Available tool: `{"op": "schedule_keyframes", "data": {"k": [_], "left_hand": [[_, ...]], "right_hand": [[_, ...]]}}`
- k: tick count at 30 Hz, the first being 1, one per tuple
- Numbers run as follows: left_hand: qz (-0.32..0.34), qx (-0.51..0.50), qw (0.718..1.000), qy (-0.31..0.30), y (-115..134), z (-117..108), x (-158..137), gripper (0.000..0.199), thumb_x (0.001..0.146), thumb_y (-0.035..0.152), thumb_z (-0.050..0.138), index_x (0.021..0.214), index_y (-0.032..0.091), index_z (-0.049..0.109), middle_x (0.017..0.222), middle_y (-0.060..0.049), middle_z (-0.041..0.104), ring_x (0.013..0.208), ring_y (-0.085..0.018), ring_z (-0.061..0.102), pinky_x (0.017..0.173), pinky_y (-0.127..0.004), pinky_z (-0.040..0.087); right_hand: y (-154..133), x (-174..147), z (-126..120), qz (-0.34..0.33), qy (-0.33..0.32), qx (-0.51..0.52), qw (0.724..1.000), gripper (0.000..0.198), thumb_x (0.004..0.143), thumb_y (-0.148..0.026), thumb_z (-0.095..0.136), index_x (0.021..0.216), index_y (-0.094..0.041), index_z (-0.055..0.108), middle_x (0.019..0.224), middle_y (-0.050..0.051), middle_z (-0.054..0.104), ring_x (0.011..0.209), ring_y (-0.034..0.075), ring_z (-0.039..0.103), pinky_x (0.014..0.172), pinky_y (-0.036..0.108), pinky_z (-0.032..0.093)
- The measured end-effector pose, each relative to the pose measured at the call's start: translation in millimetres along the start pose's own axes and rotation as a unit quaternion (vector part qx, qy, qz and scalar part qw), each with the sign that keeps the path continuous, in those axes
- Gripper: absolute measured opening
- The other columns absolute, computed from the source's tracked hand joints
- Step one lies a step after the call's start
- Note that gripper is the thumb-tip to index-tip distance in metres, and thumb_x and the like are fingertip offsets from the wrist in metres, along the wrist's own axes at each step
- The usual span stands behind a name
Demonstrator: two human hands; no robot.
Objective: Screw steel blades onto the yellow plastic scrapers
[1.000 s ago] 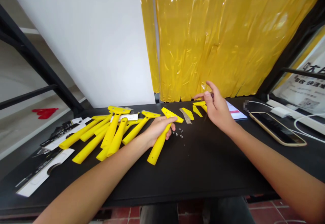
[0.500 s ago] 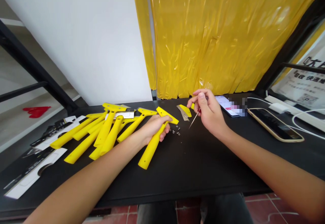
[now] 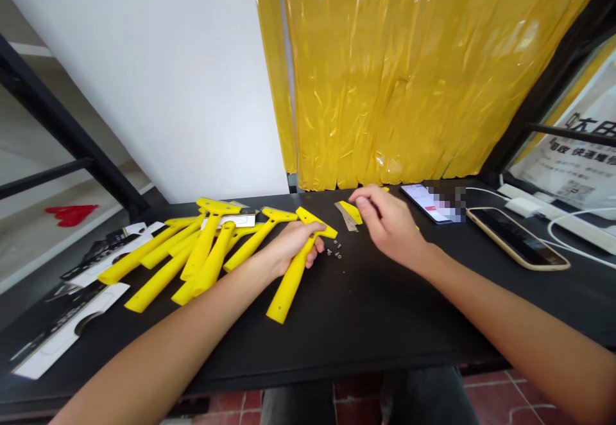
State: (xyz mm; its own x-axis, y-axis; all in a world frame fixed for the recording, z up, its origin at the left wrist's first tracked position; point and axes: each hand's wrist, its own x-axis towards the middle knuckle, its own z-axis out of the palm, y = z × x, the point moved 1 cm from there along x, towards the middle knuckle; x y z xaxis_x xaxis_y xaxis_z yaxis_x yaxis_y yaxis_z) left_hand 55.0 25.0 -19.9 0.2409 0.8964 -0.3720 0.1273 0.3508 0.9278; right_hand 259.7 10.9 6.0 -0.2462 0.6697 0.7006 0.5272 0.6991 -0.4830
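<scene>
My left hand (image 3: 299, 245) is wrapped around the neck of a yellow scraper (image 3: 291, 284), just below its wide head. The scraper's handle slants toward the table's front edge. To the right, my right hand (image 3: 387, 219) is over the table, palm down with curled fingers; whatever they hold is hidden. Just left of its fingertips lie a yellow plastic plate (image 3: 350, 212) and thin metal blades (image 3: 347, 221). Several small screws and nuts (image 3: 333, 250) are scattered between the two hands. No screwdriver shows.
A pile of several yellow scrapers (image 3: 206, 245) lies at the left, beside black-and-white cardboard sleeves (image 3: 72, 332). Two phones, one with a lit screen (image 3: 423, 201) and one in a beige case (image 3: 520, 239), lie at the right near white cables and a power strip (image 3: 577, 216).
My right hand has turned palm down, and the thin screwdriver that stuck out of its fingers no longer shows. My left hand still grips the scraper in nearly the same place.
</scene>
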Motion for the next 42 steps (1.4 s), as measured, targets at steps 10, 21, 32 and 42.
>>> {"op": "schedule_keyframes", "data": {"k": [10,21,32,42], "left_hand": [[-0.006,-0.154,0.988,0.028,-2.2,7.6,2.0,0.036,0.095,0.035,0.051,0.067,0.014,0.057,0.052,-0.003,0.055,0.040,-0.010,0.049,0.041,-0.022,0.038],[-0.024,-0.306,0.952,-0.014,-7.0,23.5,-3.3,0.048,0.096,0.052,0.049,0.075,0.011,0.063,0.060,-0.003,0.054,0.050,-0.011,0.050,0.048,-0.022,0.042],[0.149,-0.295,0.944,0.011,-5.1,5.8,9.4,0.013,0.083,0.016,0.055,0.085,0.012,0.067,0.086,-0.012,0.073,0.076,-0.020,0.067,0.072,-0.031,0.054],[0.247,-0.181,0.950,0.057,-6.6,-3.6,18.3,0.007,0.080,0.021,0.067,0.081,0.016,0.062,0.072,0.000,0.063,0.064,-0.011,0.057,0.060,-0.023,0.043]], "right_hand": [[-24.6,-19.5,37.1,0.063,-0.262,-0.175,0.947,0.055,0.088,-0.073,0.049,0.072,-0.022,0.065,0.067,0.005,0.066,0.062,0.020,0.059,0.057,0.031,0.028],[-43.1,-28.3,43.1,0.183,-0.340,-0.028,0.922,0.045,0.084,-0.049,0.059,0.050,-0.020,0.053,0.051,0.001,0.055,0.048,0.012,0.043,0.050,0.030,0.024],[-24.1,-16.8,27.2,0.320,-0.282,0.220,0.878,0.040,0.088,-0.040,0.054,0.057,-0.020,0.040,0.051,-0.006,0.039,0.049,0.008,0.034,0.047,0.026,0.024],[-20.5,-11.1,24.6,0.230,-0.307,0.227,0.895,0.037,0.087,-0.041,0.051,0.060,-0.021,0.037,0.057,-0.006,0.032,0.053,0.009,0.028,0.049,0.027,0.021]]}}
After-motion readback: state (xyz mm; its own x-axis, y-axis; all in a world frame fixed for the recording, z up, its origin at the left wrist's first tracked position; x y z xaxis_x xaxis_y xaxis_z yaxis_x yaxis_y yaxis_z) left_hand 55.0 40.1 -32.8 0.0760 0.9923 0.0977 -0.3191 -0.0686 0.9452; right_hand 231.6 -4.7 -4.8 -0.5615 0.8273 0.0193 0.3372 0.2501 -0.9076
